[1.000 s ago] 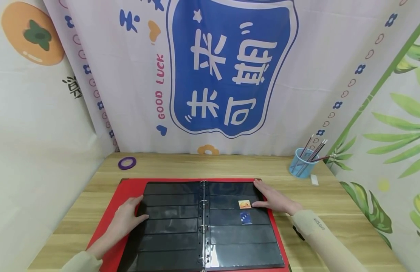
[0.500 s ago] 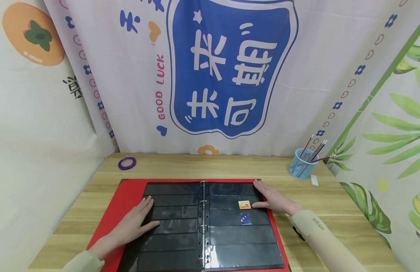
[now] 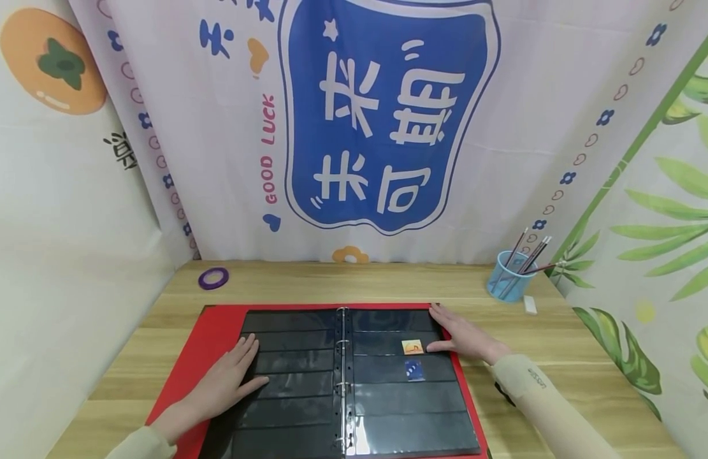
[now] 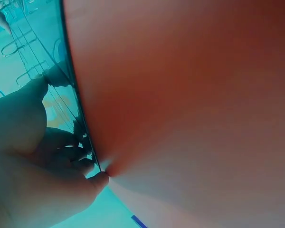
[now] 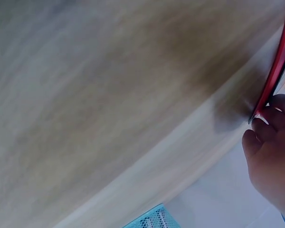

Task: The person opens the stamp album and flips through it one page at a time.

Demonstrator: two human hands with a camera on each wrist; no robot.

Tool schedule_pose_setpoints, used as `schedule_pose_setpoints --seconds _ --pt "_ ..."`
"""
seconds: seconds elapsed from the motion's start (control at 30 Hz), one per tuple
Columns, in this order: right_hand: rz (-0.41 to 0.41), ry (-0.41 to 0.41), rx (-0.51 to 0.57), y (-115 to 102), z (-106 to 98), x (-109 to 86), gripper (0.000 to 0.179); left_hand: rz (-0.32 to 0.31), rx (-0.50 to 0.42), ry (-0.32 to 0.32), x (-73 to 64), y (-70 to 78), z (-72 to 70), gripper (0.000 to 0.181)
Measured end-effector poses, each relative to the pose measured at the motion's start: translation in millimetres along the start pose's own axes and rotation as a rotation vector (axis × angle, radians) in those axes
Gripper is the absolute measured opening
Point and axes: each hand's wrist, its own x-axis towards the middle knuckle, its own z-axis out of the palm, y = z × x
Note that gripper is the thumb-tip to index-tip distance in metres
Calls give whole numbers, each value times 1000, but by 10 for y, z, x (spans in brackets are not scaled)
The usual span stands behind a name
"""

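The left hand [image 3: 223, 381] and right hand [image 3: 464, 335] rest on the red album [image 3: 218, 325], fingers loose and straight; a light touch should stop its black pages [image 3: 293, 382] bending

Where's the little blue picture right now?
In the head view, the little blue picture lies on the right page of the red binder, just below the yellow-orange picture and left of the person's right hand.

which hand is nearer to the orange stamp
Right. The right hand lies at the outer edge of the right page, thumb beside the orange stamp; the left hand lies over the left page, across the metal rings.
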Motion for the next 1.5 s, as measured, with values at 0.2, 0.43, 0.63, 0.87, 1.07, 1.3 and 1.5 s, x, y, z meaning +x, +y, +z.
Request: schedule_pose_setpoints --seconds 0.2,0.43,0.63,0.87,1.07,1.3,1.5 --pt "-24 48 -37 9 30 15 95 -5 20 -12 5 18 -9 86" --pt "-50 92 -51 19 60 12 92 -10 -1 -17 6 14 6 87" --pt "-56 123 -47 20 62 6 88 -16 -5 -15 16 -1 12 86" --pt "-66 141 -60 3 62 3 85 -6 -5 -16 2 23 -5 87" --pt "-70 98 -52 11 45 -1 91 -10 -10 -21 6 11 3 87" --pt "-43 30 -17 43 28 -4 99 -18 -16 -22 14 -16 33 87" --pt "-36 41 -17 48 25 10 98 -8 -13 -7 15 -9 16 86"
